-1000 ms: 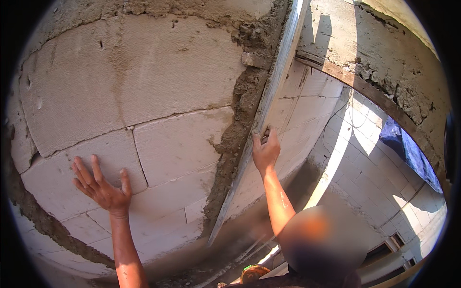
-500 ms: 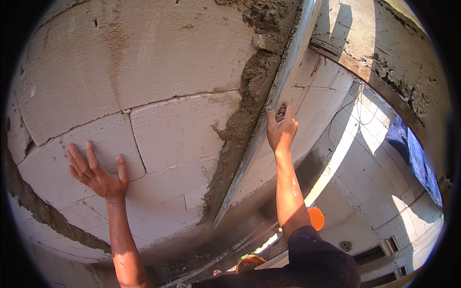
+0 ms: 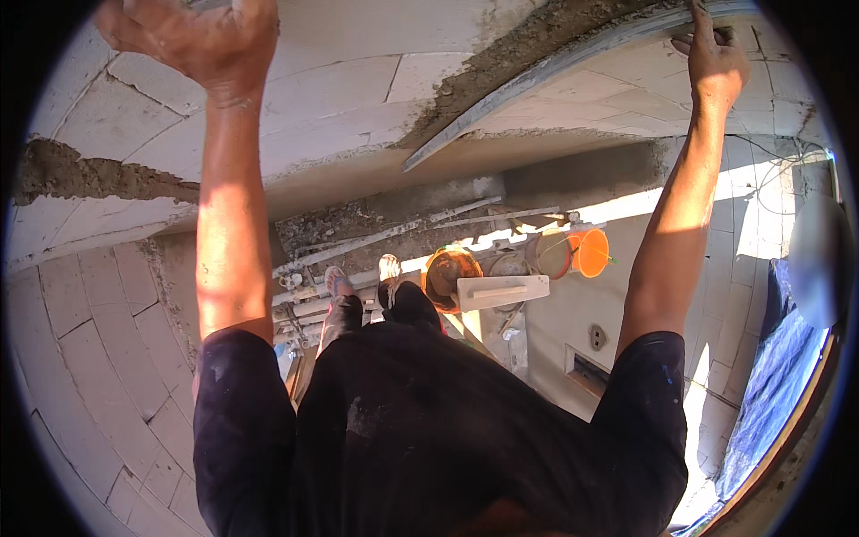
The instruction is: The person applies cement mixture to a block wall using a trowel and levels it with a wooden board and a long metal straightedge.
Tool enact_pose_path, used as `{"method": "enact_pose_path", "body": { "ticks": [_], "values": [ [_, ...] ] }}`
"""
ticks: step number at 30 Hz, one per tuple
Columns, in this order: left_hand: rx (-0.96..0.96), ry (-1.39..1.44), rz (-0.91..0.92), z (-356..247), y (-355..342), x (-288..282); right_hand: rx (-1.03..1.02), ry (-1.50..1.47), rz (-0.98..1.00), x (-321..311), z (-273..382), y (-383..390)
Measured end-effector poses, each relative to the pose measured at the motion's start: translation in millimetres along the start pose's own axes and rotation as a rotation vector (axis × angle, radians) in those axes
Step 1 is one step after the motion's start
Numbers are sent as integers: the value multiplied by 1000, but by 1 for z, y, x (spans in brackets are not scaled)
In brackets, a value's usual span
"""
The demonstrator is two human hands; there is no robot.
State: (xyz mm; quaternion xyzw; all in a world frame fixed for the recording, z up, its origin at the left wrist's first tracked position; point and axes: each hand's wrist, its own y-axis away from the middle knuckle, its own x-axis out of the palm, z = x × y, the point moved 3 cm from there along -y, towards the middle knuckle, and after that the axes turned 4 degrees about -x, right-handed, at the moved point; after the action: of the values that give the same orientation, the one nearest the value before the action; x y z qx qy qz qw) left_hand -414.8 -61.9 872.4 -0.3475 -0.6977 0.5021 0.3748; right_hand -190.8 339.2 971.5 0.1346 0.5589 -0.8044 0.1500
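Observation:
A long grey straightedge point(image 3: 537, 78) lies slantwise against the wall of pale blocks point(image 3: 349, 89), along a band of rough wet mortar point(image 3: 497, 76). My right hand point(image 3: 718, 72) grips its upper part at the top right, the index finger stretched along it and the other fingers bent. At the upper left, my left hand point(image 3: 201, 45) is raised by the block wall with thumb and fingers apart. Its fingertips are partly cut off by the picture's edge, so contact with the wall cannot be made out. Both arms are stretched out.
Below, near my feet point(image 3: 387, 268), are a mortar-smeared orange bucket point(image 3: 438, 291), a pale hand float point(image 3: 532, 286) across its rim and another orange bucket point(image 3: 591, 255). Long poles point(image 3: 358, 246) lie around. A blue tarp point(image 3: 774, 394) hangs at right.
The view has tilted down, showing my body, feet and buckets. Both hands now appear higher in the picture. My right hand stays at the straightedge, which still lies along the mortar.

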Motion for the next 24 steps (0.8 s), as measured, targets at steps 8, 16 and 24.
{"method": "enact_pose_path", "body": {
  "ticks": [8, 16, 24],
  "values": [
    [-2575, 541, 807, -220, 466, -22, 109, 66, 16, 2, -16, -9],
    [-2954, 913, -340, -201, 510, 139, 41, 109, 30, 12, 7, 39],
    [-3016, 850, -465, -246, 502, 148, 50, 13, -85, -8, -3, 5]
  ]
}}
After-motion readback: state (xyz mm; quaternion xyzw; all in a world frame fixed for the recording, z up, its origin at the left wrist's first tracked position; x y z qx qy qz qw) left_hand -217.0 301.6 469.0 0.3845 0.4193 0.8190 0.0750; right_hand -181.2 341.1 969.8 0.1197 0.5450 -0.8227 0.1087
